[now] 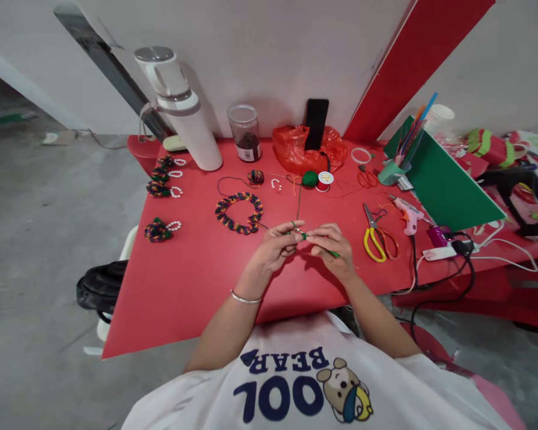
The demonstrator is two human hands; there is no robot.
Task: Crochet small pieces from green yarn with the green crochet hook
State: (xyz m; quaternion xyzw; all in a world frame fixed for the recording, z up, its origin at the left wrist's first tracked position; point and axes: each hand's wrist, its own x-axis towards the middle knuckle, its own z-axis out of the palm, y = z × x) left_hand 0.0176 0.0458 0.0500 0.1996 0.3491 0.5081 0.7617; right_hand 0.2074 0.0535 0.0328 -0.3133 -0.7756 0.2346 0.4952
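Both my hands meet over the middle of the red table (192,280). My left hand (275,246) pinches green yarn (298,206) that runs back to a green yarn ball (309,178). My right hand (332,245) is closed on a thin green crochet hook (332,253), its tip touching the yarn between my fingers. A multicoloured crocheted ring (239,212) lies just beyond my left hand.
Several small crocheted pieces with white bead loops (158,230) lie at the left. A white bottle (179,104), jar (244,132), red bag (296,149), phone (316,122), red thread spool (325,180), yellow scissors (374,239), glue gun (407,215) and green board (443,179) stand around.
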